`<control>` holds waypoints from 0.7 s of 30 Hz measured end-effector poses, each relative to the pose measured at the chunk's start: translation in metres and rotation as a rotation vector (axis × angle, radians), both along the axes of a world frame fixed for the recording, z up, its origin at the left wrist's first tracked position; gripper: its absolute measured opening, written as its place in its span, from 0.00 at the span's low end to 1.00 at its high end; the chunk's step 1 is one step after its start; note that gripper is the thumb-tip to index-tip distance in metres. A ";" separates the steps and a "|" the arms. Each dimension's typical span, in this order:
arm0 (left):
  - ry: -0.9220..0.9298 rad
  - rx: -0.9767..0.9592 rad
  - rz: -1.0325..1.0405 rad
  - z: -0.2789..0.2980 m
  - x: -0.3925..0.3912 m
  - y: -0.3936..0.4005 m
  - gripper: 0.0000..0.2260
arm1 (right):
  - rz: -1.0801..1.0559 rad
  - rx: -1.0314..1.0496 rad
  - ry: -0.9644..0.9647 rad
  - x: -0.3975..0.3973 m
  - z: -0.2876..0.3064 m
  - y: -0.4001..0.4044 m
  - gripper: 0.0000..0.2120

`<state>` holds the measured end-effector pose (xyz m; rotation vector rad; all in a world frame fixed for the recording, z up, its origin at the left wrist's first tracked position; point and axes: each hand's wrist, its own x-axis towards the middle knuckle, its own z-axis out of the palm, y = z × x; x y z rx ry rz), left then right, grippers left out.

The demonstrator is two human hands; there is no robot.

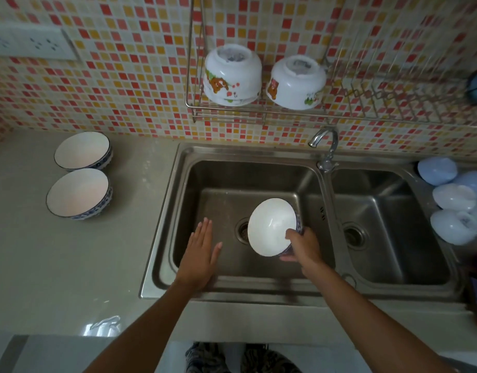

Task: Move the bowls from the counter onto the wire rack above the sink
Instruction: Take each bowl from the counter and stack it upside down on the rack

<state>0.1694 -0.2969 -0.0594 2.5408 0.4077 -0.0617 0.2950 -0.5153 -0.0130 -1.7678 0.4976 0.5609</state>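
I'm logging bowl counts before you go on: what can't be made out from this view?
- Stack on the wire rack: the left upturned bowl hides how many sit beneath it.
- Right end of the rack: cut off by the frame edge.
- Pale bowls right of the sink: overlapping and partly cropped, count unclear.
- Held bowl: right hand covers its lower rim.
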 end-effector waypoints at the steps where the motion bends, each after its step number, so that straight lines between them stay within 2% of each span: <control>1: -0.071 -0.002 0.000 0.013 0.012 0.001 0.29 | -0.026 0.114 0.081 0.000 0.008 -0.003 0.22; 6: -0.405 0.047 0.019 0.094 0.074 0.007 0.27 | -0.027 0.461 0.183 0.000 0.049 -0.014 0.19; 9: -0.584 0.102 -0.008 0.146 0.105 0.005 0.25 | -0.022 0.572 0.157 0.002 0.072 -0.017 0.17; 11: -0.667 0.132 -0.069 0.174 0.123 0.004 0.24 | -0.020 0.624 0.117 0.006 0.087 -0.020 0.20; 15: -0.573 0.256 -0.135 0.196 0.158 0.011 0.25 | -0.026 0.746 0.036 0.016 0.117 -0.030 0.18; 21: -0.394 0.498 -0.148 0.185 0.181 0.020 0.27 | -0.009 0.913 -0.075 0.033 0.166 -0.043 0.20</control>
